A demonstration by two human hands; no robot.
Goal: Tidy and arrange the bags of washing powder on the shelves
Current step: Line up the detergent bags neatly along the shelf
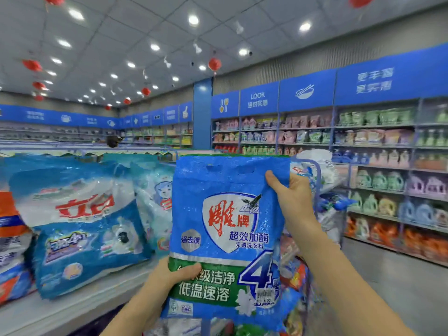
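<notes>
I hold a blue washing powder bag with a white shield logo and a green band upright in front of me. My left hand grips its lower left edge, thumb across the green band. My right hand grips its upper right edge, thumb on the front. To the left, a large blue and white washing powder bag with red lettering leans on the white shelf. Behind it stands a pale blue bag with a bear picture.
An orange and blue bag sits at the far left of the shelf. More bags pile up behind my right hand, and others lie below. Wall shelves of detergent bottles line the right side across a grey aisle floor.
</notes>
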